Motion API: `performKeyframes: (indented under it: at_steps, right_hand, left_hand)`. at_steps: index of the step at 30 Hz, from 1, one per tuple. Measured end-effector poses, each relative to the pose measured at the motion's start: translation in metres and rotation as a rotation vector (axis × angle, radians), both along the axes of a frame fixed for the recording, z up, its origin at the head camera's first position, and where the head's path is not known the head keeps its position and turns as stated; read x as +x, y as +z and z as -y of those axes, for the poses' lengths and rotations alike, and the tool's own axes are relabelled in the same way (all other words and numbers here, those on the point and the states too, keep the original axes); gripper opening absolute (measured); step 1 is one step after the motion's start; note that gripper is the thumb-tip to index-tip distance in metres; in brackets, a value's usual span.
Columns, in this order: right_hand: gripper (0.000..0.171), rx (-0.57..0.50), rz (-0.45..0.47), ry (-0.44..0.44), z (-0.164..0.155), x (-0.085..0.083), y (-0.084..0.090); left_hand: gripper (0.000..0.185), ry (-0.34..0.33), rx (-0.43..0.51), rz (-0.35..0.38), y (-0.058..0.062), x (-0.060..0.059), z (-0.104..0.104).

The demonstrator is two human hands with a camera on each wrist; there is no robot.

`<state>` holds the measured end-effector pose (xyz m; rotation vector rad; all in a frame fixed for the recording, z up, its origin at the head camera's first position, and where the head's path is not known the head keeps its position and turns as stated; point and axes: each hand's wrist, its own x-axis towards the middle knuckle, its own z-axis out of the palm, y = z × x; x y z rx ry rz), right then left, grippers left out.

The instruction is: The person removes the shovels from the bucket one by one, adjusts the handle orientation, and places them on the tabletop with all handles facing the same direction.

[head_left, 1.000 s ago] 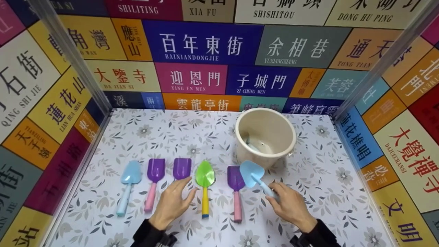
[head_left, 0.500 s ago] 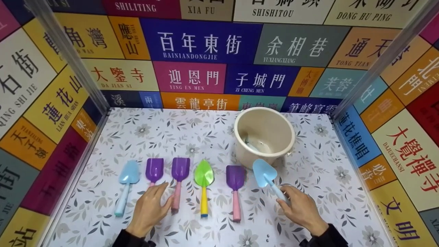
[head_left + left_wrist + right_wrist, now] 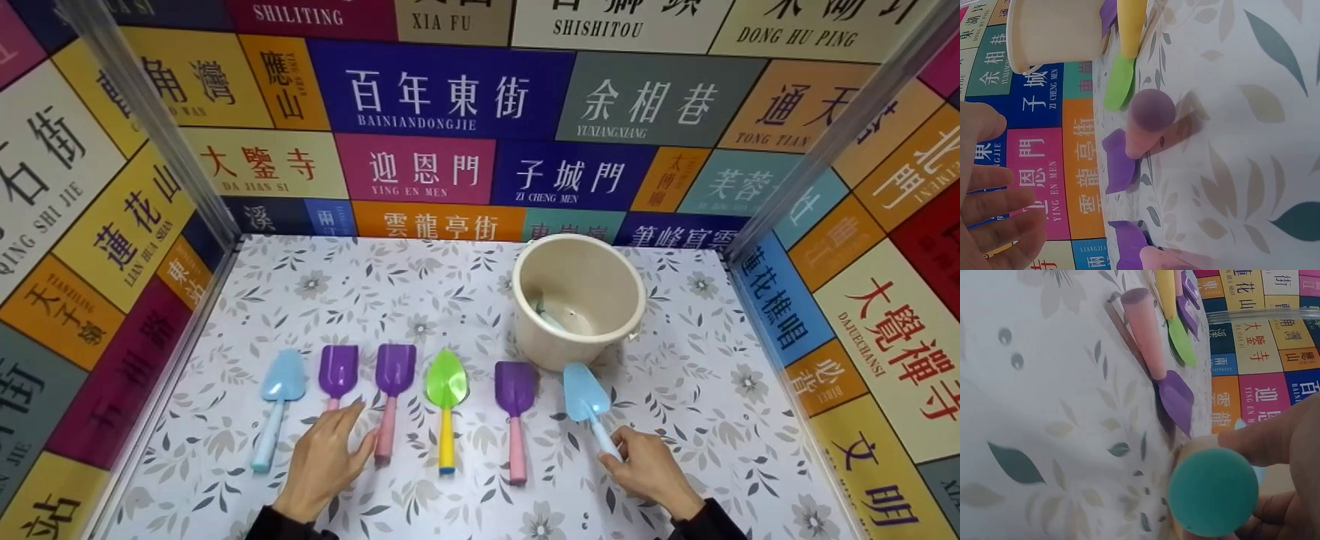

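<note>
In the head view, the right hand (image 3: pixel 651 474) pinches the handle of a light blue shovel (image 3: pixel 586 396), whose blade lies on the floral worktop (image 3: pixel 375 300) just in front of a cream bucket (image 3: pixel 579 300) and to the right of a purple shovel with a pink handle (image 3: pixel 516 409). The left hand (image 3: pixel 324 459) rests with relaxed, straight fingers on the worktop, covering the handle of the leftmost purple shovel (image 3: pixel 338 370) and lying just beside the handle of the second purple shovel (image 3: pixel 394 386). A green shovel with a yellow handle (image 3: pixel 447 397) lies between the purple ones, and another light blue shovel (image 3: pixel 279 397) sits at the far left of the row. The walls around the worktop carry coloured panels with street names. In the left wrist view, the left hand's fingers (image 3: pixel 999 205) are spread and hold nothing; past them stand the round pink end of a shovel handle (image 3: pixel 1151 112) with its purple blade, the green blade (image 3: pixel 1118 84) and the bucket (image 3: pixel 1053 31) at the top. In the right wrist view, the right hand's fingers (image 3: pixel 1280 433) curl round the teal end of the blue shovel's handle (image 3: pixel 1213 492), while the pink-handled purple shovel (image 3: pixel 1157 360) lies near it on the worktop (image 3: pixel 1044 410), and beyond that the green shovel (image 3: pixel 1182 340).
</note>
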<state>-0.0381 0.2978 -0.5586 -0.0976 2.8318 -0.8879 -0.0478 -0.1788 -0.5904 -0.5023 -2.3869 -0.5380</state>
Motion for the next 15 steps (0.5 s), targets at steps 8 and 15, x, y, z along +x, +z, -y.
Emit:
performKeyframes:
  at_steps: [8, 15]
  right_hand:
    - [0.018, 0.007, 0.113, -0.133, 0.005, -0.004, -0.021]
    - [0.021, 0.013, 0.129, -0.146, 0.008, -0.012, -0.034]
  left_hand:
    - [0.049, 0.001, -0.002, 0.014, -0.003, 0.002, 0.001]
    - [0.048, 0.009, -0.003, 0.020, -0.004, 0.002, 0.001]
